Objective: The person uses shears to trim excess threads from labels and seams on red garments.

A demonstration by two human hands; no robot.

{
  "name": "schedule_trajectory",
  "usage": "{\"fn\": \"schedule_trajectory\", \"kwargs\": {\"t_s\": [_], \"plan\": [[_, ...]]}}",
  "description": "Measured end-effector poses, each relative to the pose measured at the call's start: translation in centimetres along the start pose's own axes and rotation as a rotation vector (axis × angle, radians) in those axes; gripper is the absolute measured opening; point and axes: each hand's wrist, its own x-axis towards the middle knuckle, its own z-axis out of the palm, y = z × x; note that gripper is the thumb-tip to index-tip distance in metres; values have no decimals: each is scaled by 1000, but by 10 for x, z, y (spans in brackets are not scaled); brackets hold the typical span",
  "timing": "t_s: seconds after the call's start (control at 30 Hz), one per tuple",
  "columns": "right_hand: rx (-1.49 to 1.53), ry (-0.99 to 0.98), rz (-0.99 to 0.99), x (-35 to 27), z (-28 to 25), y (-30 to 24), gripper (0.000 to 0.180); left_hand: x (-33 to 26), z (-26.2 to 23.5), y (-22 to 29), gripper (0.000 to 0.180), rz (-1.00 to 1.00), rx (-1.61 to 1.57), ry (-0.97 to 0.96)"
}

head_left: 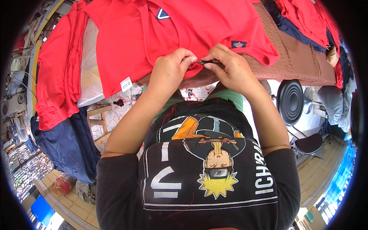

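brown-covered table [303, 68], a red garment [218, 25] at its near edge, red and navy clothes [301, 16] farther right

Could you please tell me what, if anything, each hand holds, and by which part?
The left hand pinches the red garment at its near edge; the right hand holds a small dark object, by which part I cannot tell.

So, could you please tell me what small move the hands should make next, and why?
Perhaps steady the pinched edge of the red fabric garment with the left hand before moving the slim dark object in the right hand, since both hands sit close together there.
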Motion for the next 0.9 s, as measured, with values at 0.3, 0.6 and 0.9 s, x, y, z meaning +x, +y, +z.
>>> {"fn": "schedule_trajectory", "kwargs": {"t_s": [0.3,0.6,0.9], "plan": [[-127,-34,-33,3,-6,-9,16,-4,-13,15,19,-81,-151,-17],[325,60,155,3,-21,6,22,-13,-81,54,20,293,314,-190],[648,-63,299,0,19,18,19,3,-16,10,15,188,389,-233]]}}
